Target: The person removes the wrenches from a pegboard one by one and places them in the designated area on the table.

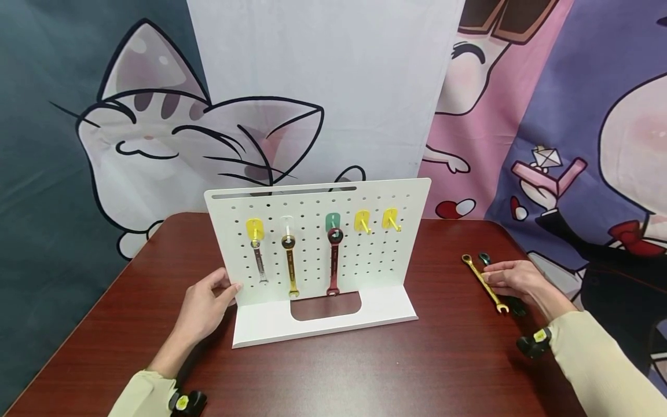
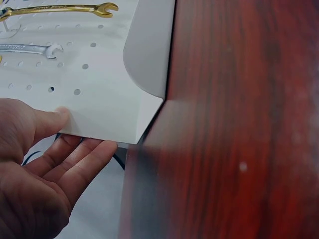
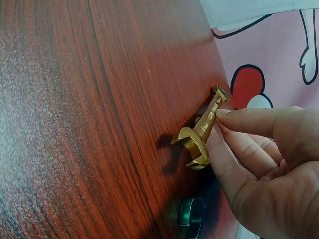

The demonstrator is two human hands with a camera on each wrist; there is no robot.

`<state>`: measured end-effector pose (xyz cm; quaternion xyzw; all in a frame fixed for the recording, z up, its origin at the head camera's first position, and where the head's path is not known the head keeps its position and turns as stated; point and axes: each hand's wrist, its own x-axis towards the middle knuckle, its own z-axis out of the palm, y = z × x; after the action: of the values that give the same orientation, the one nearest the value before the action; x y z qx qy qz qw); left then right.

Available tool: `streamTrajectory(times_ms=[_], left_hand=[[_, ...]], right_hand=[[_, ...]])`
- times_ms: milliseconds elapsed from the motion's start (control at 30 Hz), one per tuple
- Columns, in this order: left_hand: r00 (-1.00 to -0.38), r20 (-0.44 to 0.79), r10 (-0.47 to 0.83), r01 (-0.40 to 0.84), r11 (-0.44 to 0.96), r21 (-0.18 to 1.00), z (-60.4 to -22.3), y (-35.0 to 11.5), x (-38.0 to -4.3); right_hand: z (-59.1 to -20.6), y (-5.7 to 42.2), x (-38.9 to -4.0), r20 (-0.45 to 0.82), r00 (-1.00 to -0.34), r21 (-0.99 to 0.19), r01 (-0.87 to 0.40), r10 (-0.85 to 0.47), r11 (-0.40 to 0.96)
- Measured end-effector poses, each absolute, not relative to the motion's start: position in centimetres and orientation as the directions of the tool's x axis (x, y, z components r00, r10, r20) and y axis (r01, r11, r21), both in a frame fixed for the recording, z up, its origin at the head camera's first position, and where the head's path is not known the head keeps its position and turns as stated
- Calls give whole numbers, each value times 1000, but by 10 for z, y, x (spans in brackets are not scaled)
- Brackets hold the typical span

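My left hand (image 1: 205, 307) grips the left edge of a white pegboard stand (image 1: 312, 255), thumb on the front and fingers behind. Three combination wrenches hang from its hooks: a small silver wrench (image 1: 259, 263), a gold wrench (image 1: 291, 269) and a red wrench (image 1: 334, 266). Over at the right of the table, my right hand (image 1: 518, 281) pinches a second gold wrench (image 3: 212, 114) by its shaft, between thumb and fingers. That wrench is close over the tabletop. A dark green wrench (image 3: 191, 211) lies beside it, partly hidden by the right hand.
Two yellow hooks (image 1: 362, 221) at the board's right side carry nothing. The stand's base (image 1: 260, 327) has a wide cutout and rests on the reddish-brown table (image 1: 339, 376). Cartoon-printed cloths (image 1: 365, 87) hang behind the table. A black object (image 1: 620, 313) stands at the far right.
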<state>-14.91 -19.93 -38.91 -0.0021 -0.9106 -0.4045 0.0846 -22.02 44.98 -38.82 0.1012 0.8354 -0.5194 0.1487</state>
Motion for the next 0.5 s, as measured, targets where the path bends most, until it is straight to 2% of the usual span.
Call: streamTrajectory(times_ms=[333,500], left_hand=[[-987,148,-62,68,677,733,-388,-200,-148],[-987,152,-61,71,676,733,-388,-200,-147]], right_hand=[[-389,448,-220,-362,-932,-875,352,34,333],[-385,449,-219,-348,-937,-883,339,31,326]])
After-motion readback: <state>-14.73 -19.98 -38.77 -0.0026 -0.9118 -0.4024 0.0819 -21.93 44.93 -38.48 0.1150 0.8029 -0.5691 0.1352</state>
